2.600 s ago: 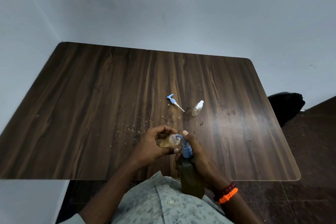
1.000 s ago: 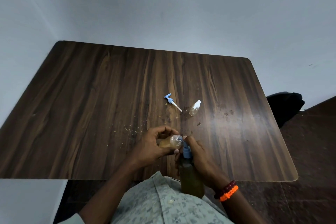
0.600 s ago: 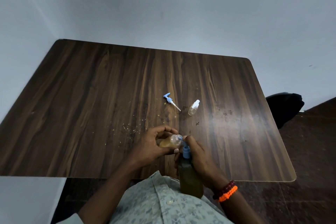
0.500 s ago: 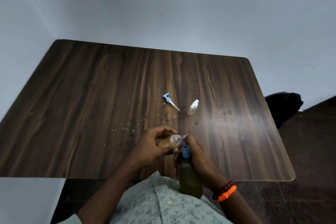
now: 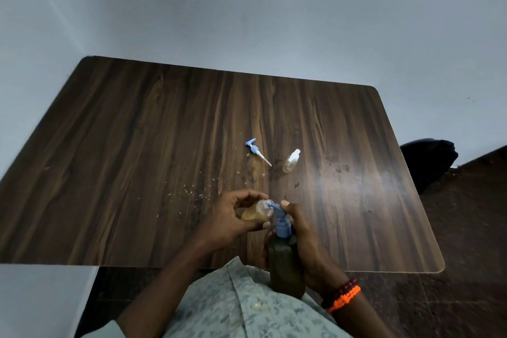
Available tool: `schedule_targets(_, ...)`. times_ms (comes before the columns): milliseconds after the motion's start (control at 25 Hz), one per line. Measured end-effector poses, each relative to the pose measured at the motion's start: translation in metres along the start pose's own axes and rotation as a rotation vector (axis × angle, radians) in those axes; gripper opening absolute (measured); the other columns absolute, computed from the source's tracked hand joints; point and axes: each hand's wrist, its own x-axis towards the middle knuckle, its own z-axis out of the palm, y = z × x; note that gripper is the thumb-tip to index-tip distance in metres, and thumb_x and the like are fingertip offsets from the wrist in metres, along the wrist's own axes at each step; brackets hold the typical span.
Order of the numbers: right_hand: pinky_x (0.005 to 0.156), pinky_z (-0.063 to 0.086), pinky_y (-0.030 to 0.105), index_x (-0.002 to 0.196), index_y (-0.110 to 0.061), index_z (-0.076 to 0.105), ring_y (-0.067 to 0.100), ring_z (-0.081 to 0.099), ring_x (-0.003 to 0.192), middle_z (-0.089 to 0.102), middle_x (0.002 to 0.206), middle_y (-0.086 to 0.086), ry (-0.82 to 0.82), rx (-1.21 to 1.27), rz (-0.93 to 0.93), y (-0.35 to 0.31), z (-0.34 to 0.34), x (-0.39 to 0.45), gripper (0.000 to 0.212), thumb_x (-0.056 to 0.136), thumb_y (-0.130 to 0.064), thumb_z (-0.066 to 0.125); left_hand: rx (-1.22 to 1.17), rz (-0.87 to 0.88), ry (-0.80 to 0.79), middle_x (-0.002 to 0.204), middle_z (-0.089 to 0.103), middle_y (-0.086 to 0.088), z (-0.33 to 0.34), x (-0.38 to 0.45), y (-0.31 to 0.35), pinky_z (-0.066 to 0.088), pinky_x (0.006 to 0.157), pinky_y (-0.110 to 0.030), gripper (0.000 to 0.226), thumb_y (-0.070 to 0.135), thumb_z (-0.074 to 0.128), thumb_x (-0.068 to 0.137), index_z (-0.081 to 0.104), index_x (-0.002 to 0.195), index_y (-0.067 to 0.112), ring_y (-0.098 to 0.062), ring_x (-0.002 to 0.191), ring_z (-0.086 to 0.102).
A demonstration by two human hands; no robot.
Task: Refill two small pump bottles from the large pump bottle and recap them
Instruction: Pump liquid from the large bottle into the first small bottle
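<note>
Obscured: the base of the large pump bottle [image 5: 285,263] is hidden by the patterned shirt [image 5: 241,307], and its right flank by the right hand [image 5: 304,239]. Its contents read only as dark; the level cannot be made out. The rear of the small open bottle [image 5: 256,212] is covered by the left hand [image 5: 230,219].

Large pump bottle: upright at the near edge of the worktop [image 5: 137,173], long axis vertical, blue pump head [image 5: 279,214] uppermost, spout pointing left. Right grip is clamped round the body, with one fingertip [image 5: 285,203] on top of the pump head.

Small open bottle: lying nearly horizontal, long axis left to right, uncapped mouth facing right and meeting the spout tip. Amber liquid shows inside. Left grip is clamped on it, thumb below, fingers curled over the top.

On the worktop beyond the hands: a loose blue pump cap [image 5: 256,149] lies flat, dip tube pointing right and toward the person. Near it to the right, a second small bottle [image 5: 291,160] lies on its side, white cap pointing away and to the right. It looks clear; contents cannot be determined. Crumbs and stains surround both.
</note>
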Motion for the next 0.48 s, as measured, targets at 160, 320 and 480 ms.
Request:
schedule_targets(160, 0.07, 0.056, 0.036, 0.116, -0.013, 0.072, 0.022, 0.069, 0.076, 0.077, 0.088, 0.008, -0.005, -0.01, -0.002, 0.0036, -0.0005, 0.0031, 0.067, 0.085, -0.071, 0.056, 0.004, -0.004, -0.008, 0.119, 0.08, 0.007, -0.0005, -0.0015, -0.0002, 0.06, 0.106, -0.046, 0.048, 0.015, 0.094, 0.077, 0.076, 0.12, 0.026, -0.011, 0.116, 0.075)
schedule_targets(320, 0.072, 0.057, 0.024, 0.115, -0.026, 0.075, 0.013, 0.075, 0.088, 0.079, 0.108, 0.002, 0.015, -0.034, -0.03, 0.0, 0.0045, 0.0042, 0.057, 0.091, -0.07, 0.05, -0.006, -0.001, 0.008, 0.119, 0.08, 0.007, -0.0032, -0.0012, -0.0013, 0.06, 0.106, -0.048, 0.048, 0.014, 0.094, 0.077, 0.076, 0.118, 0.029, -0.013, 0.116, 0.074)
schedule_targets(480, 0.074, 0.056, 0.026, 0.115, -0.022, 0.073, 0.01, 0.075, 0.085, 0.081, 0.099, -0.003, -0.006, -0.017, -0.018, 0.0005, 0.0057, 0.0041, 0.053, 0.089, -0.062, 0.05, -0.012, 0.007, 0.01, 0.119, 0.08, 0.007, -0.0049, -0.0015, -0.0034, 0.061, 0.105, -0.049, 0.048, 0.016, 0.095, 0.076, 0.076, 0.118, 0.03, -0.014, 0.117, 0.074)
